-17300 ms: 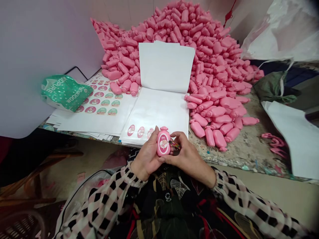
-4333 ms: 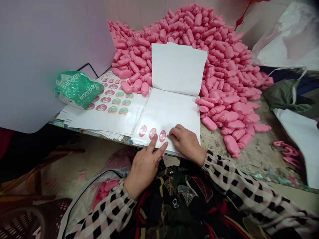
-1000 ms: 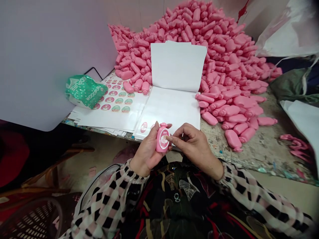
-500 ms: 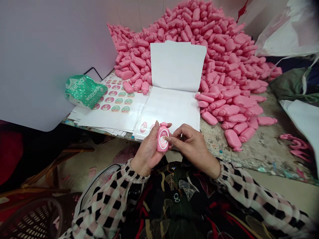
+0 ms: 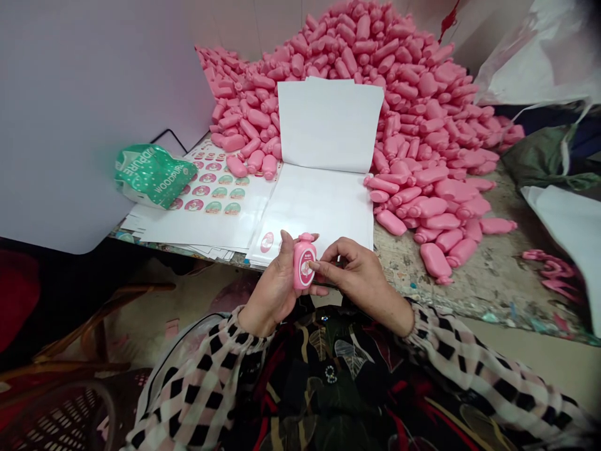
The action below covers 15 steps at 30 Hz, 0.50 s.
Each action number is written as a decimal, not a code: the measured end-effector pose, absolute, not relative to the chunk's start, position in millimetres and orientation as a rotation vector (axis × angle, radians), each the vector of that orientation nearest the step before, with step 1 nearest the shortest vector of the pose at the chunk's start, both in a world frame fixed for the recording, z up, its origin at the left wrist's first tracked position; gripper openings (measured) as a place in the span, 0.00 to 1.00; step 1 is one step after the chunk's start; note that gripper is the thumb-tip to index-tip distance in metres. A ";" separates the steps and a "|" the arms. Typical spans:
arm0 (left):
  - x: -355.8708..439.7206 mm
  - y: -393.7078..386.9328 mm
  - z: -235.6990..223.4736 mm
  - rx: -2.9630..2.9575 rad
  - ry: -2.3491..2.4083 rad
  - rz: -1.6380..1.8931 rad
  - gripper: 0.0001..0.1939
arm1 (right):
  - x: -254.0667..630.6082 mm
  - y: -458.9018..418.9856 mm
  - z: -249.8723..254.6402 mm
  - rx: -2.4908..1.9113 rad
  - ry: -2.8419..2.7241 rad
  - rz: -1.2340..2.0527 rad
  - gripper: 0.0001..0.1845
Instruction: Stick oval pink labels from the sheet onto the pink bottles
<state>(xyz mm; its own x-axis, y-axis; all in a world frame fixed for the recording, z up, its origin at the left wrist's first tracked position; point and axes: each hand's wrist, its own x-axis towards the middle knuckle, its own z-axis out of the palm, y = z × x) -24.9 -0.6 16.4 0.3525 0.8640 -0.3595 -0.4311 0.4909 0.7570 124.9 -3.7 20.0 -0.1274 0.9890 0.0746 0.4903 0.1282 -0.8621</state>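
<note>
A small pink bottle (image 5: pixel 303 280) stands nearly upright in my left hand (image 5: pixel 276 285), with the thumb along its left side and fingers behind it. On its front is an oval pink label (image 5: pixel 307 259) with a white rim and the word BABY. My right hand (image 5: pixel 364 275) is closed at the bottle's right side, its thumb pressing on the label and its other fingers curled. Just beyond my hands lies a white label sheet (image 5: pixel 319 194), with an oval sticker (image 5: pixel 267 242) at its near left corner.
Behind the sheet rises a large heap of pink bottles (image 5: pixel 347 47), spilling down the right. White backing paper (image 5: pixel 330 125) leans against it. To the left are printed sticker sheets (image 5: pixel 211 228) and a green bag (image 5: pixel 154 175). Pink scraps (image 5: pixel 554 272) lie at the table's right.
The bottle has turned slightly in my left hand, so its label faces more to the right. My right thumb stays on the label. The whole view has shifted a little.
</note>
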 end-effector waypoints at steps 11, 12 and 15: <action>-39.6 -3.8 24.7 0.764 0.822 0.728 0.30 | 135.3 2.8 21.5 -1.316 -1.817 1.127 0.11; -39.4 -3.8 25.2 0.758 0.805 0.717 0.29 | 137.6 4.2 22.8 -1.299 -1.840 1.138 0.11; -37.0 -4.0 26.2 0.717 0.753 0.701 0.27 | 144.9 8.9 26.1 -1.290 -1.872 1.135 0.11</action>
